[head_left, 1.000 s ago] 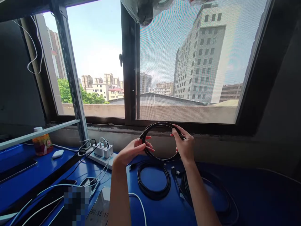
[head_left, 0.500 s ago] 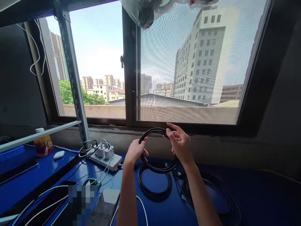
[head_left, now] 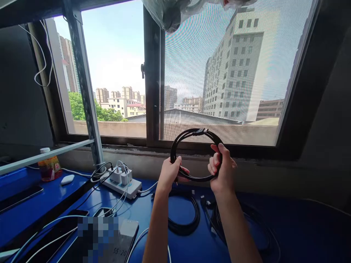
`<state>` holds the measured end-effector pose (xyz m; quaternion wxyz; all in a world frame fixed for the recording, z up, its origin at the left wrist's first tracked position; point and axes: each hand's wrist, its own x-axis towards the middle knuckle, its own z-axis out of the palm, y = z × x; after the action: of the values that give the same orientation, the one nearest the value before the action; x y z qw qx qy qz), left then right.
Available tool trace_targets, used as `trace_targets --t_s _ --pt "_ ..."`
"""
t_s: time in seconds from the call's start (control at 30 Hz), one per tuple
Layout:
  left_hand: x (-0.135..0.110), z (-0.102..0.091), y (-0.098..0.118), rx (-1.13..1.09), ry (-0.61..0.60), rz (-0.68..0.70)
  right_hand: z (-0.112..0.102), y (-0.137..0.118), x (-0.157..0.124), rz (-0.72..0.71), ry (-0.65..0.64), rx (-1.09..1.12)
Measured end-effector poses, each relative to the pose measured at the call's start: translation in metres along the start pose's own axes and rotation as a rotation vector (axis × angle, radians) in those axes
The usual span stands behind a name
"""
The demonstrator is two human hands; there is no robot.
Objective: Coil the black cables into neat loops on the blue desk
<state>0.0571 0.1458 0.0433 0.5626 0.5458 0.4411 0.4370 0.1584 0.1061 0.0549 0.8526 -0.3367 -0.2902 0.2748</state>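
Observation:
A black cable wound into a round coil is held up in front of the window, above the blue table. Around the coil's left side my left hand is closed, thumb on the near face. My right hand grips its right side, fingers curled round the strands. At the top of the loop a dark connector lies along the windings. Below, a second coiled black cable rests on the table, partly hidden by my left forearm. More black cables lie behind my right forearm.
A white power strip with plugged-in chargers stands left of my hands. Nearer lie a phone and white cables. Further left are a bottle, a white case and a metal shelf post.
Both hands have raised the coil and moved it slightly right. My right hand, earlier pinching near the top with its index finger extended, is now wrapped round the right side.

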Motion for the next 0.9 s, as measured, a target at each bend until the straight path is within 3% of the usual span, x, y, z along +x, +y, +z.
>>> trace_targets --t_s 0.2,0.43,0.63,0.77,0.9 --pt "-0.002 0.004 -0.001 0.068 -0.080 -0.047 0.001 -0.013 -0.004 0.015 -0.050 0.042" --pt "-0.003 -0.003 -0.002 0.123 -0.135 -0.046 -0.001 -0.002 -0.001 -0.075 -0.073 -0.035" --pt "-0.002 -0.009 0.000 0.170 0.007 0.024 -0.011 0.006 0.006 -0.304 -0.072 -0.232" --pt "0.000 -0.019 -0.001 0.287 0.145 0.057 -0.020 0.013 0.011 -0.604 -0.188 -0.533" --pt "0.001 -0.031 -0.004 0.421 0.238 0.074 -0.025 0.022 0.015 -0.757 -0.293 -0.743"
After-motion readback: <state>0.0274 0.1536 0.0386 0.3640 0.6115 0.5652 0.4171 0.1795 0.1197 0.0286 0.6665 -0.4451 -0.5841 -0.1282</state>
